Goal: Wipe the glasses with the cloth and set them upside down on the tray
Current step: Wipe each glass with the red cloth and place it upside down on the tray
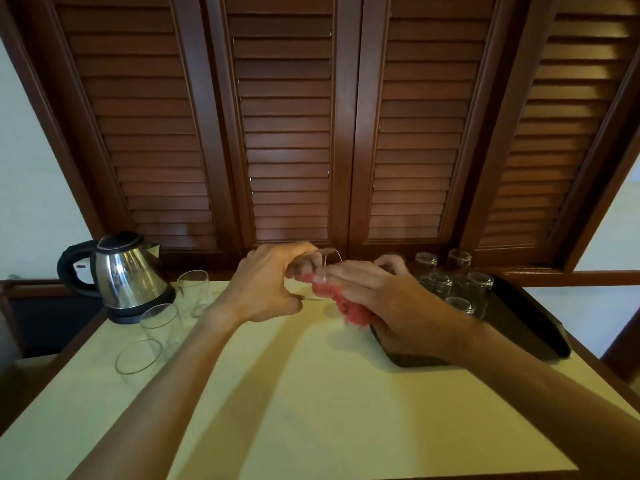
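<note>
So the left hand (273,282) has its fingers curled round a clear, straight-sided drinking glass (323,268), holding it up over the middle of the desk, while the right hand (377,289) pinches a bunched pink terry cloth (343,303) and works it into the glass mouth. Looks like mid-wipe to me. Best bet here: turn the glass with the left while the cloth stays pressed against the wall, and keep a firm grip, since thin smooth glass is slippery.

Just right of the hands, a dark rectangular tray (533,323) already carries several upside-down tumblers (479,285). On the left, three more upright clear glasses (162,323) wait beside a shiny steel electric kettle (128,271) with a black handle. The pale yellow matte desk (311,403) sits in front of dark louvred wooden shutters (284,126).
</note>
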Tool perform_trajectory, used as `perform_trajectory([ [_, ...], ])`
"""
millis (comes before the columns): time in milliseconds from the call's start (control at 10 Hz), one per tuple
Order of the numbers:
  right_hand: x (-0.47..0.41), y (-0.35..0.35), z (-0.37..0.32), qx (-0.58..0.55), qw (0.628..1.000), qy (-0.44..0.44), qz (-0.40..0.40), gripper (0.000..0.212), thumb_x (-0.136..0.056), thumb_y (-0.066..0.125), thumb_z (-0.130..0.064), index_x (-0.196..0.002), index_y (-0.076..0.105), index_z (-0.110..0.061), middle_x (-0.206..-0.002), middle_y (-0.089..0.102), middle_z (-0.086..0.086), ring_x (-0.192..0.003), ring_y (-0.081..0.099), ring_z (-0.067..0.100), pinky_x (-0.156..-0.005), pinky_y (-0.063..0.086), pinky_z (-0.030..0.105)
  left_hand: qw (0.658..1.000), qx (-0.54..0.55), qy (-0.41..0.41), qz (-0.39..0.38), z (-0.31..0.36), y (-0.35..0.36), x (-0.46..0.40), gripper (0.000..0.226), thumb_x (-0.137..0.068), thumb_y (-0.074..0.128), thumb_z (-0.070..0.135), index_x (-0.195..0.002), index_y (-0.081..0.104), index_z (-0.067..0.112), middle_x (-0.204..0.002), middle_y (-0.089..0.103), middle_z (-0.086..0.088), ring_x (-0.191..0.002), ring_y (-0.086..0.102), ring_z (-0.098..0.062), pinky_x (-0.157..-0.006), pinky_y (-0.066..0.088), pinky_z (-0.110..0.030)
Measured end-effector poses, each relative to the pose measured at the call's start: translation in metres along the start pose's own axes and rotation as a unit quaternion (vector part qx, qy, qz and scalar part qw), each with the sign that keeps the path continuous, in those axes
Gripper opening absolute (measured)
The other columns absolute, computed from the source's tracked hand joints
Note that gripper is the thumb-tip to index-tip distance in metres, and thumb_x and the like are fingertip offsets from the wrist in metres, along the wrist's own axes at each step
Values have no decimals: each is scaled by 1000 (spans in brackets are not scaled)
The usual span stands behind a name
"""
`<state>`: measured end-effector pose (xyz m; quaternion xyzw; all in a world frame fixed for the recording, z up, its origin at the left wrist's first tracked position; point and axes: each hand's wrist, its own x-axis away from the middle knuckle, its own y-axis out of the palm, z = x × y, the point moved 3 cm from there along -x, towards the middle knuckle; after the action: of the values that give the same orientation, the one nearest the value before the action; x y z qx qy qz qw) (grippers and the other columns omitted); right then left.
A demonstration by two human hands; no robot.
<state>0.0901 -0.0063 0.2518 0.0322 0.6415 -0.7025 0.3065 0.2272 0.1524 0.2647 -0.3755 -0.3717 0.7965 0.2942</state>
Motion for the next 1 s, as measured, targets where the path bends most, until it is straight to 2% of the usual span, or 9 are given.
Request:
perform_trajectory([
  [100,-2,14,7,129,991,-36,24,78,-84,75,-8,-150,39,-27,-152,47,-8,-126,46,19,-88,41,36,995,-87,48,-4,6,-1,-10,65,-59,77,6,-114,65,39,-92,64,22,-89,59,-10,-75,51,-36],
  [200,-7,5,-1,-406,908,102,31,34,-97,62,-10,-130,56,-9,-121,63,7,-94,59,16,-76,48,18,976,-150,130,95,5,3,-14,71,-58,77,1,-120,62,33,-107,69,17,-97,58,-19,-68,55,-41],
  [300,-9,3,-11,-789,538,280,95,31,-90,60,-23,-114,61,-4,-97,67,12,-74,64,14,-58,55,21,946,-183,186,192,0,12,-15,73,-60,81,1,-124,56,27,-108,71,7,-93,53,-22,-61,56,-42],
  [400,-12,8,-18,-772,564,271,109,16,-92,65,-21,-103,66,-10,-92,68,12,-74,63,18,-57,55,24,948,-161,194,192,-4,16,-16,72,-61,80,0,-123,57,28,-107,69,8,-93,53,-22,-62,56,-41],
  [500,0,29,-10,-373,918,127,35,31,-94,66,-8,-121,57,-18,-124,63,5,-93,61,13,-74,54,23,963,-145,203,105,-11,15,-16,68,-60,81,-2,-116,62,31,-101,64,18,-89,51,-14,-60,52,-38],
  [600,5,51,-3,-245,950,195,-5,84,-86,75,-4,-153,31,-29,-160,35,-5,-110,53,18,-85,58,38,962,-175,200,58,-10,18,-14,69,-58,82,-4,-114,63,31,-101,65,18,-90,51,-13,-61,49,-35],
  [700,-2,47,-26,-691,660,294,0,63,-87,68,0,-141,47,-24,-127,56,6,-96,60,15,-74,60,38,942,-228,233,83,-8,23,-10,67,-60,85,1,-117,62,29,-108,68,11,-96,58,-19,-72,41,-31],
  [800,-5,37,-38,-866,375,326,51,62,-82,76,-16,-137,48,-11,-105,54,12,-68,60,14,-47,50,22,935,-219,248,124,-6,25,-7,71,-62,86,3,-122,57,27,-112,69,7,-100,60,-24,-75,46,-37],
  [1000,-8,44,-47,-797,395,415,192,31,-92,66,-7,-120,53,-9,-83,49,5,-55,46,7,-37,33,16,934,-270,177,152,-2,22,-10,100,-64,92,11,-149,42,29,-143,55,-6,-123,53,-32,-82,53,-50],
])
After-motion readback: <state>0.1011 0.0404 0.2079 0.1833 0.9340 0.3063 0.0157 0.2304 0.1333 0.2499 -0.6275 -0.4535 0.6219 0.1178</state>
